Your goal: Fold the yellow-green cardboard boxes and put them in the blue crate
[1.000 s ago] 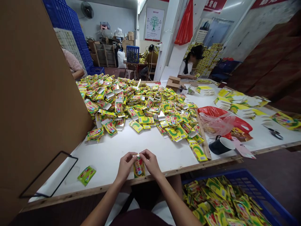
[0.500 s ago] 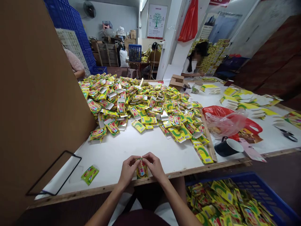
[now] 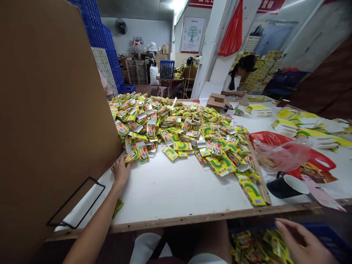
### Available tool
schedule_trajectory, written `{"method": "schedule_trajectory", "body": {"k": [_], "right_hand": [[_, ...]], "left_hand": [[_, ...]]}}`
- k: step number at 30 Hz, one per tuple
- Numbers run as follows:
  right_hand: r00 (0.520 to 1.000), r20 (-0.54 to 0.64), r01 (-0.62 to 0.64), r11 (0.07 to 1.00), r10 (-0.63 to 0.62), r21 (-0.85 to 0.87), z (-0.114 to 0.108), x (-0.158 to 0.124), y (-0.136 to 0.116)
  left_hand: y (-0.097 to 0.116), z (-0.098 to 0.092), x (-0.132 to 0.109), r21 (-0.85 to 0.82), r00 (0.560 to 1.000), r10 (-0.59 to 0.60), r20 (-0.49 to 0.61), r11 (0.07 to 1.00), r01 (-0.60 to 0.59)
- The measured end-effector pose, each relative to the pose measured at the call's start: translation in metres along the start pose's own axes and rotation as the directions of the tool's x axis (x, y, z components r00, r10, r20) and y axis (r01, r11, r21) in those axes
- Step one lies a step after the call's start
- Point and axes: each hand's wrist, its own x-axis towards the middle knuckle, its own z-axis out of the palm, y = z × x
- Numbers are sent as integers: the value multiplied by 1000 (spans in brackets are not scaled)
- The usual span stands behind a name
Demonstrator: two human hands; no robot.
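Note:
A big heap of small yellow-green cartons (image 3: 181,128) covers the far half of the white table (image 3: 178,187). My left hand (image 3: 121,170) is stretched out to the heap's near left edge. Its fingers are extended and touch one carton (image 3: 131,156) lying there. My right hand (image 3: 299,242) hovers low at the right with fingers spread and nothing in it. It is over the blue crate (image 3: 332,242) of finished cartons (image 3: 255,245) beside my legs. A flat green packet (image 3: 118,207) lies partly under my left forearm.
A tall brown cardboard sheet (image 3: 46,110) walls off the left. A black cup (image 3: 286,185), a red plastic bag (image 3: 283,150) and a wooden strip (image 3: 257,176) lie right of the heap, with flat printed sheets (image 3: 302,124) beyond. A person (image 3: 236,79) sits at the far end.
Both hands left the carton they held at the table's front edge. The left reached forward to the heap, the right swung down over the blue crate. The view shifted right.

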Motion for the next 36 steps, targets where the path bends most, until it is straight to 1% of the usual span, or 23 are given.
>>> {"method": "schedule_trajectory", "body": {"k": [2, 4, 6, 7, 9, 11, 12, 13, 14, 15, 16, 17, 18, 19, 20, 22, 23, 25, 27, 30, 31, 33, 36], "right_hand": [[990, 140, -52, 992, 36, 117, 21, -17, -29], [965, 250, -1, 952, -79, 305, 49, -33, -70], [927, 300, 65, 882, -227, 467, 77, -46, -111], [907, 305, 90, 840, -291, 535, 90, -51, -128], [862, 325, 101, 759, -390, 643, 115, -56, -157], [790, 404, 27, 684, -462, 729, 137, -59, -176], [734, 463, -44, 646, -496, 762, 147, -61, -183], [676, 516, -128, 606, -526, 785, 156, -62, -187], [628, 552, -209, 565, -548, 799, 164, -64, -191], [605, 567, -272, 525, -558, 806, 170, -66, -192], [614, 566, -309, 493, -550, 814, 174, -69, -193], [644, 554, -318, 473, -528, 821, 177, -71, -192], [681, 534, -306, 468, -500, 829, 178, -73, -191], [709, 516, -283, 477, -481, 832, 178, -75, -189], [723, 504, -256, 494, -473, 831, 177, -77, -187], [721, 496, -207, 533, -484, 820, 175, -79, -182], [715, 496, -187, 549, -493, 815, 174, -79, -180], [699, 501, -158, 574, -510, 804, 172, -79, -176], [671, 518, -138, 598, -530, 789, 173, -76, -174], [607, 563, -118, 637, -561, 762, 174, -69, -174], [596, 567, -101, 647, -569, 756, 174, -66, -176], [618, 539, -44, 660, -572, 750, 176, -61, -182], [724, 430, 16, 637, -539, 771, 178, -59, -189]], "left_hand": [[8, 2, -15, -33, 996, 84, 4, 996, -83], [22, 0, -36, -72, 985, 174, 17, 982, -172], [39, -5, -57, -160, 939, 342, 43, 930, -331], [49, -8, -68, -223, 890, 452, 58, 875, -430], [70, -15, -89, -358, 738, 670, 79, 711, -606], [88, -19, -107, -462, 590, 802, 94, 560, -688], [96, -19, -115, -504, 548, 831, 92, 514, -694], [102, -19, -121, -542, 548, 833, 81, 498, -677], [106, -17, -126, -579, 597, 800, 61, 516, -631], [109, -14, -131, -622, 688, 725, 37, 555, -552], [111, -12, -135, -675, 791, 612, 25, 594, -438], [112, -9, -139, -735, 873, 486, 44, 608, -301], [113, -6, -143, -790, 919, 382, 99, 592, -161], [113, -4, -147, -831, 927, 328, 181, 555, -35], [113, -3, -152, -854, 909, 320, 269, 515, 72], [112, -1, -159, -859, 843, 357, 402, 465, 213], [112, -1, -161, -855, 822, 368, 435, 453, 251], [109, -1, -165, -847, 804, 369, 466, 447, 286], [106, -1, -165, -827, 782, 379, 495, 482, 290], [104, 2, -163, -793, 736, 415, 534, 548, 266], [105, 3, -162, -791, 735, 423, 530, 557, 251], [110, 8, -161, -805, 763, 422, 490, 555, 211], [120, 14, -163, -850, 827, 381, 413, 486, 201]]}}
